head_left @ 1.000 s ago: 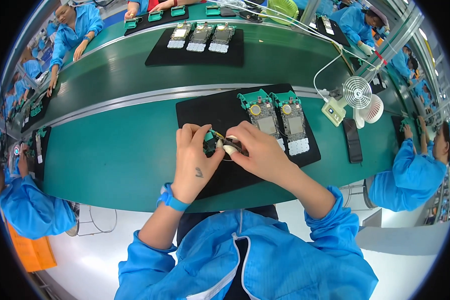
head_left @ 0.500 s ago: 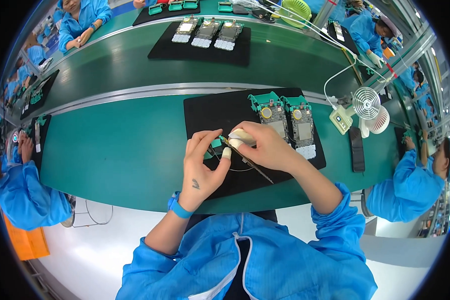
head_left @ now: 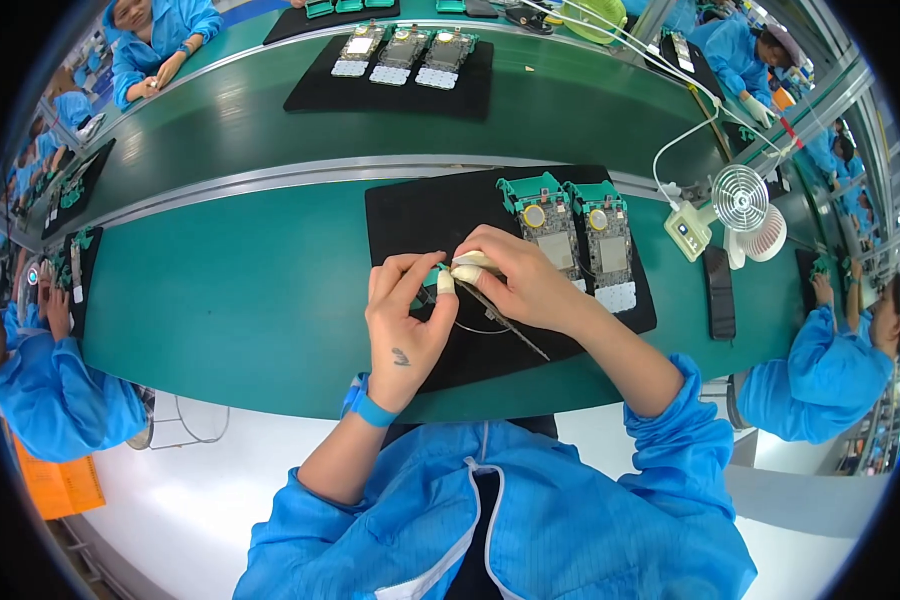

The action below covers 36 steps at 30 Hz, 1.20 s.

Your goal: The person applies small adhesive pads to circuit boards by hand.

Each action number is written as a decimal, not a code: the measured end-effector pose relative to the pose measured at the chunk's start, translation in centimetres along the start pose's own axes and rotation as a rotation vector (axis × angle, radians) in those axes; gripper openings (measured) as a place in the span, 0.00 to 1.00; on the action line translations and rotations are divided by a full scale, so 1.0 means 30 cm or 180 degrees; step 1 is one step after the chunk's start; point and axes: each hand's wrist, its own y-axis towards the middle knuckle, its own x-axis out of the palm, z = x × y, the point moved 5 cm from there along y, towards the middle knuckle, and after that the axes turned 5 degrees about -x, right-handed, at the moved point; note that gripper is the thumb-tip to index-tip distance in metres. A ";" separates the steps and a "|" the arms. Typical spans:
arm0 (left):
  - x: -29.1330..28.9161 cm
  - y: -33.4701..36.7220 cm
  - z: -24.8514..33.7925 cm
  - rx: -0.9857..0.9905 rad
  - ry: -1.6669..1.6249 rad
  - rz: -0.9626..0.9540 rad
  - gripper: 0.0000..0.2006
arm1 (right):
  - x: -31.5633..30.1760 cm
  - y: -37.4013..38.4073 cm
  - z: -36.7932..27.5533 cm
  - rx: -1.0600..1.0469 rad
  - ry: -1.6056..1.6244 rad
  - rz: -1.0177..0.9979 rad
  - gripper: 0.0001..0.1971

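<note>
Between my two hands is a circuit board (head_left: 511,329), tilted and seen nearly edge-on, with a green plastic part (head_left: 431,281) at its far end. My left hand (head_left: 402,325) is closed on that green end, thumb and forefinger meeting there. My right hand (head_left: 532,284) pinches the board near the same end with its fingertips. Pale finger cots cover the left thumb and some right fingers. A thin wire (head_left: 482,331) curves below the board. Just beyond my right hand lie two more circuit boards (head_left: 556,243) (head_left: 610,252) with green plastic frames. What the fingertips press is hidden.
A black mat (head_left: 406,212) lies under the work on the green table (head_left: 220,290). To the right are a black phone (head_left: 719,295) and small fans (head_left: 739,200). Across a metal rail (head_left: 260,185), another mat (head_left: 315,98) bears several boards. Co-workers sit on both sides.
My left thumb has moved up toward the right fingertips, closing the gap at the board's green end. The whole view has shifted slightly; both hands still hold the board.
</note>
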 end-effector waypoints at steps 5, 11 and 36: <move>0.009 0.003 0.001 -0.0055 0.0118 0.0112 0.13 | 0.004 -0.009 0.019 0.0239 0.0065 0.0280 0.09; -0.004 0.005 -0.002 -0.0215 -0.0107 -0.0079 0.13 | -0.009 -0.033 0.028 0.0451 0.0550 0.0115 0.10; -0.040 0.037 0.003 -0.0083 -0.0441 -0.1293 0.18 | 0.021 -0.070 -0.173 -0.1278 -0.2305 -0.0065 0.11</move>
